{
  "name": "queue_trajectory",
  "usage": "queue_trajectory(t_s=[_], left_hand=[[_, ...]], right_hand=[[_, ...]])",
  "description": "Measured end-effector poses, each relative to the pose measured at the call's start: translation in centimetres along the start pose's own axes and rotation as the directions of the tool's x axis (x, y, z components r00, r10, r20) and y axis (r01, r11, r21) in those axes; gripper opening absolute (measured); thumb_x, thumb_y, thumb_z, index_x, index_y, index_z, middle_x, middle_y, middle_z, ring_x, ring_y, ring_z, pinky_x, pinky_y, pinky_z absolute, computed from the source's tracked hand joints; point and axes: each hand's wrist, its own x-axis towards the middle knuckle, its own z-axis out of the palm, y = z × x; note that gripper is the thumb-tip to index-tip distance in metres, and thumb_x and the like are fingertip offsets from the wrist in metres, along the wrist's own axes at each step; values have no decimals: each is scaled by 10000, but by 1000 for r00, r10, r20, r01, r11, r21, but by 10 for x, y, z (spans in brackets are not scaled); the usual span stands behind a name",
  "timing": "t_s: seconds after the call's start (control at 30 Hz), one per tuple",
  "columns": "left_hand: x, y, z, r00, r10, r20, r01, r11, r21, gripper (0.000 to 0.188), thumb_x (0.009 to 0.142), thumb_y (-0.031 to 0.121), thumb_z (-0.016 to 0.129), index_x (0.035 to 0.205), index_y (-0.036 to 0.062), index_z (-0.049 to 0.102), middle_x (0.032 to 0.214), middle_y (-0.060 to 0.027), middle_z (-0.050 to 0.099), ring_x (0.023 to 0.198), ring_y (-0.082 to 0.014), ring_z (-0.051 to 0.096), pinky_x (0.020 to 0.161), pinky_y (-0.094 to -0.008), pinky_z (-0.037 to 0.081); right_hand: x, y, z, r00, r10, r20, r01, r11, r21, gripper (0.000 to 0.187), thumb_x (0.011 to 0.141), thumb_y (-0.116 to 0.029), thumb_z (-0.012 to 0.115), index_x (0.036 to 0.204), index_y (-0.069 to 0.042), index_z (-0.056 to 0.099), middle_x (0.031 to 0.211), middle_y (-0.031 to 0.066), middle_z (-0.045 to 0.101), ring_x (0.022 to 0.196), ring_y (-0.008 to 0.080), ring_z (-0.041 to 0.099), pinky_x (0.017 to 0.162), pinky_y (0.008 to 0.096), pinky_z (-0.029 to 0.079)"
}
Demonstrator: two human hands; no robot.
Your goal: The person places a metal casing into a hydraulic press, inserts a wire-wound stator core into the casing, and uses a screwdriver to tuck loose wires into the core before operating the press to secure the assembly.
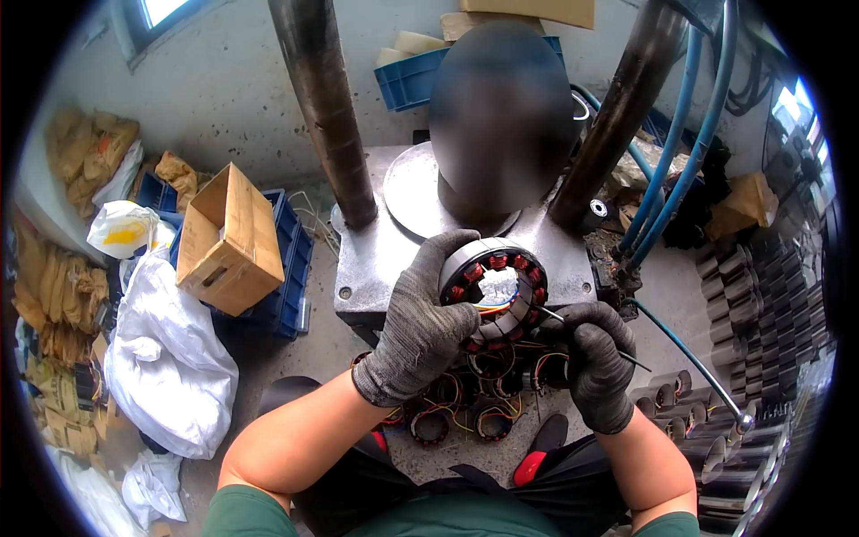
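My left hand (pixel 419 327), in a dark grey knit glove, grips a ring-shaped motor stator (pixel 512 324) by its left side. Red copper windings line its inside, and several coloured wires cross the opening. My right hand (pixel 601 360), gloved alike, is closed around a thin metal rod (pixel 637 362). The rod's tip touches or nearly touches the stator's lower right rim; I cannot tell which. Below, between my legs, several more stators (pixel 429 428) with loose wires lie near the floor.
A press with two dark columns (pixel 324 107) and a metal bed (pixel 353 276) stands ahead. Blue hoses (pixel 687 170) hang at its right. Metal cylinders (pixel 747 304) are stacked at the far right. On the left are a cardboard box (pixel 234 246), a blue crate (pixel 291 268) and white sacks (pixel 174 358).
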Motion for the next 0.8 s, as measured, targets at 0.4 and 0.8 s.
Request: queue_trajectory(t_s=[0.4, 0.8], left_hand=[[-8, 8, 11, 991, 125, 50, -133, 969, 208, 670, 817, 33, 778, 1432, 2, 514, 1294, -184, 665, 1203, -207, 662, 1045, -360, 561], [1, -13, 6, 997, 78, 2, -75, 950, 303, 663, 868, 136, 827, 1440, -14, 527, 1215, -219, 714, 1121, -228, 703, 1008, -361, 561]], right_hand=[[0, 20, 6, 959, -249, 136, 276, 931, -239, 185, 1005, -154, 607, 1078, -9, 696, 978, 70, 730, 871, 165, 690, 843, 335, 572], [19, -1, 18, 800, -323, 506, 599, 384, -702, 104, 881, -51, 642, 981, -35, 667, 882, 190, 689, 769, 387, 690, 700, 462, 573]])
